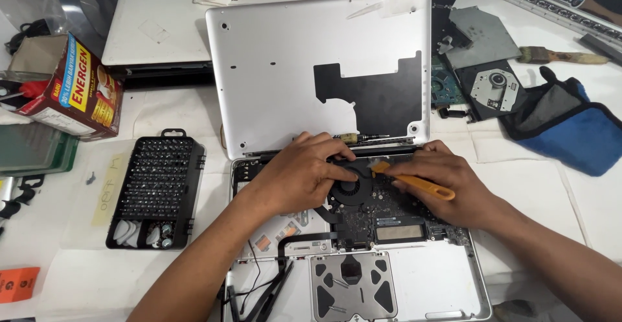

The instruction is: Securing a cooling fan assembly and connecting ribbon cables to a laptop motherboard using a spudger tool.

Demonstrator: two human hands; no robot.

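An opened laptop [363,257] is laid on the white table [71,276], its inner board and round black fan [353,189] exposed. The left hand [301,173] is pressed flat on the laptop's upper left part, fingers curled loosely beside the fan; nothing is gripped in it. An orange plastic pry tool [414,183] is held in the right hand [447,189], pinched between thumb and fingers, and its tip is set at the fan's upper right edge, near the hinge.

The silver bottom cover [304,69] is propped just behind the laptop, its inner face with a black patch turned upward. A black case of screwdriver bits [155,189] is placed to the left, near the left forearm. A red and white carton [74,89] is seen further left. To the right, well apart from the hands, a disc drive [492,89], a blue pouch [570,131] and a brush [560,55] are laid. A second closed laptop [162,17] is set at the far edge.
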